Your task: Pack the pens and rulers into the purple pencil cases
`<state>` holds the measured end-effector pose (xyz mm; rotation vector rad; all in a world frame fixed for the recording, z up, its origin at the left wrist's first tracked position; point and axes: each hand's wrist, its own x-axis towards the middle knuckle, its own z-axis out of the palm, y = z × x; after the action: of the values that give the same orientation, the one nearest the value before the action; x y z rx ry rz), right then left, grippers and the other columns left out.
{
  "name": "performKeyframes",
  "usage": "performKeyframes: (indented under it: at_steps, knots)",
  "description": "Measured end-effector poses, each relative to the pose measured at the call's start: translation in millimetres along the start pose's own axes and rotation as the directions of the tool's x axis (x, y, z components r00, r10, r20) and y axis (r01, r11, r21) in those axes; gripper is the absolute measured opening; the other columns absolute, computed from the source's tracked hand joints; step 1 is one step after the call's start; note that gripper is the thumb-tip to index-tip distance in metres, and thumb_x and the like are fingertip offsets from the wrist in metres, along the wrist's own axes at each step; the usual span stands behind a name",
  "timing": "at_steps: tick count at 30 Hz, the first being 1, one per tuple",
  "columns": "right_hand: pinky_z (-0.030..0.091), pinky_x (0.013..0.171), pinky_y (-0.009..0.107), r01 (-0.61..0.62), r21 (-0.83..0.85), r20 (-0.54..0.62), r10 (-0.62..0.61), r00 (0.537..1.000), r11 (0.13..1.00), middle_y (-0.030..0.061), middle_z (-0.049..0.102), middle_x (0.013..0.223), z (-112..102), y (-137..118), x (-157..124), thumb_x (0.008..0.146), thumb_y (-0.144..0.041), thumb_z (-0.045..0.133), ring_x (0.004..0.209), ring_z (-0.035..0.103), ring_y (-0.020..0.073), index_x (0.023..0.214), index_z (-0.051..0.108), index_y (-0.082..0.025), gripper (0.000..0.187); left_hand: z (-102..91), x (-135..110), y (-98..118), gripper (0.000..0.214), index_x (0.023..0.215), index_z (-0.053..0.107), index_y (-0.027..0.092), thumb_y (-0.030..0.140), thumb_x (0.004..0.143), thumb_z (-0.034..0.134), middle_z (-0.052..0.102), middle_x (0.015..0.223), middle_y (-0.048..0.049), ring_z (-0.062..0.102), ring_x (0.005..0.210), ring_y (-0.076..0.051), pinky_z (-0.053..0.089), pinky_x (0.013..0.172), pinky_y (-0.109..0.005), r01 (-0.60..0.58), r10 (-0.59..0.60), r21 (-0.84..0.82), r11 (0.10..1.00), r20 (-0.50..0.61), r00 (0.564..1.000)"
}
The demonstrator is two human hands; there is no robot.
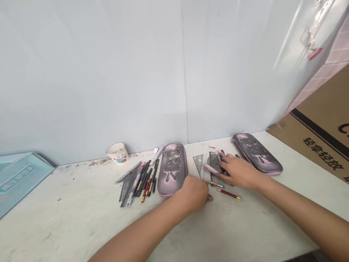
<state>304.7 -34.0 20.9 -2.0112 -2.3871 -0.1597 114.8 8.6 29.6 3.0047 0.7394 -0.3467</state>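
Head view, cardboard carton (321,140) printed "轻拿轻放", left hand (196,193) curled beside one embossed pencil case (172,169), contents hidden, right hand (240,170) half-curled, touching pink pen (210,168) over rulers (213,157), grip unclear.

Left hand (196,192) by pencil case (171,169), right hand (241,170) at stationery (211,169)

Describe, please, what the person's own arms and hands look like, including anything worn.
The left hand and right hand are bare, without gloves. The left forearm and right forearm show no sleeve, watch or bracelet within view. Whether any ring is worn cannot be told.
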Motion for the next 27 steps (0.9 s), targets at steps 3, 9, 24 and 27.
performKeyframes:
  at_steps: [3, 9, 24, 27]
  knots:
    - [0.042, 0.073, 0.035, -0.039, -0.024, 0.033, 0.040, 0.999, 0.999, 0.0137, 0.063, 0.086, 7, -7, -15, 0.084, -0.039, 0.044, 0.090, 0.056, 0.0272, 0.085, 0.063, -0.013, 0.032, 2.6, 18, 13, 0.032, 0.089, 0.064, 0.011, 0.037, 0.084, 0.046, 0.067, 0.086, -0.0208, 0.063, 0.088, -0.034, 0.047, 0.071, -0.042, 0.098, -0.098, -0.100, 0.990, 0.001, 0.995]
    - [0.040, 0.069, 0.031, -0.286, 0.054, -0.164, 0.291, 0.943, 0.957, 0.0143, 0.063, 0.095, 5, -1, -30, 0.090, -0.036, 0.032, 0.092, 0.057, 0.0255, 0.093, 0.058, -0.013, 0.035, -0.7, 51, 15, 0.040, 0.112, 0.047, 0.008, 0.037, 0.088, 0.038, 0.063, 0.098, -0.0223, 0.061, 0.094, -0.032, 0.045, 0.078, -0.043, 0.298, -0.383, -0.337, 0.893, -0.221, 0.897]
    - [0.031, 0.053, 0.028, -0.223, 0.219, -0.342, 0.288, 0.894, 0.950, 0.0084, 0.066, 0.073, 9, -58, -74, 0.094, -0.035, 0.021, 0.066, 0.061, 0.0191, 0.085, 0.056, -0.017, 0.040, -59.1, 51, 42, 0.023, 0.067, 0.036, 0.019, 0.034, 0.085, 0.033, 0.019, 0.048, 0.0091, 0.016, 0.032, -0.004, 0.011, 0.033, -0.015, -0.430, -0.498, -0.510, -0.745, -0.004, 0.867]
    - [0.032, 0.052, 0.028, -0.167, 0.121, -0.284, 0.195, 0.939, 0.979, 0.0081, 0.065, 0.069, 13, -61, -89, 0.092, -0.034, 0.025, 0.062, 0.061, 0.0195, 0.081, 0.057, -0.017, 0.038, -62.7, 58, -1, 0.016, 0.069, 0.033, 0.020, 0.026, 0.082, 0.029, 0.021, 0.051, 0.0086, 0.018, 0.033, -0.003, 0.014, 0.035, -0.014, -0.535, -0.730, -0.675, -0.508, 0.008, 0.683]
